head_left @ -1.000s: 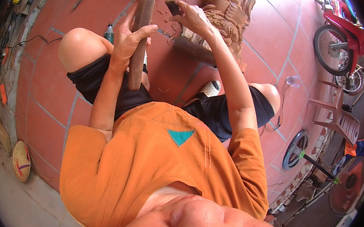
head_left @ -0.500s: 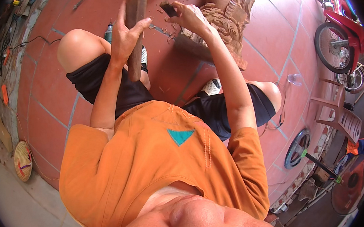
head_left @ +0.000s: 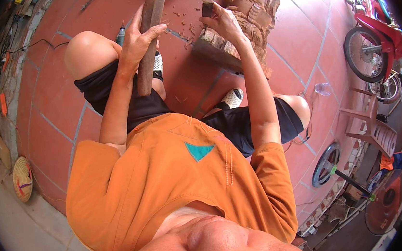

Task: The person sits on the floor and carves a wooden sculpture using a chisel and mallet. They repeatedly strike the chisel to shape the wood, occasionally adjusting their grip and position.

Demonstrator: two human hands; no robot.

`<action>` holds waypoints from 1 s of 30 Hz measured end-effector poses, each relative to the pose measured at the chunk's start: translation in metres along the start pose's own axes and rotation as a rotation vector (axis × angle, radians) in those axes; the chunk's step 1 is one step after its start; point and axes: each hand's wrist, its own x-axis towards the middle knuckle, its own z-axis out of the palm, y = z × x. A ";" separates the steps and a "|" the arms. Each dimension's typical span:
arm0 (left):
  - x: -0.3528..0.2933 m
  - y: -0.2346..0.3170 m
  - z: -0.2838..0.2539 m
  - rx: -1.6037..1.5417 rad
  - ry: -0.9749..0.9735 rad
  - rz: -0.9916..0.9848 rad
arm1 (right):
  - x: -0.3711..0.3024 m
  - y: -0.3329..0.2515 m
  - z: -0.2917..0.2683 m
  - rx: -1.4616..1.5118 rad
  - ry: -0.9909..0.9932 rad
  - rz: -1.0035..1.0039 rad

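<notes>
My left hand [head_left: 139, 39] is wrapped round a long brown wooden bar [head_left: 147, 67]. The bar runs steeply past my left thigh, and its upper end leaves the picture. My right hand [head_left: 229, 27] pinches a small dark block-like piece [head_left: 207, 8], whose exact kind I cannot make out. Behind and under that hand lies a carved wooden piece [head_left: 250, 15] with scroll-like relief and a rough, pale cut end towards me. The dark piece is close to its left side; whether they touch is unclear.
Wood shavings [head_left: 189, 27] litter the red tiles [head_left: 54, 92]. A dark green bottle [head_left: 120, 35] stands beside my left knee. On the right are a clear plastic cup [head_left: 323, 89], a pink chair [head_left: 373, 120], a standing fan [head_left: 387, 199] and a red motorbike [head_left: 378, 41]. Cables trail across the floor.
My right hand has shifted rightwards towards the carved wood, and the dark piece is turned more upright. The bar in my left hand has come slightly lower.
</notes>
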 end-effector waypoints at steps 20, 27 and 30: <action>-0.003 -0.009 0.003 0.086 -0.025 0.050 | 0.002 -0.006 0.013 0.021 0.059 -0.006; -0.003 -0.005 0.007 0.091 -0.022 0.057 | 0.006 -0.003 0.016 -0.022 0.119 -0.046; -0.003 -0.005 0.007 0.105 -0.025 0.048 | 0.007 0.001 0.019 -0.003 0.124 -0.043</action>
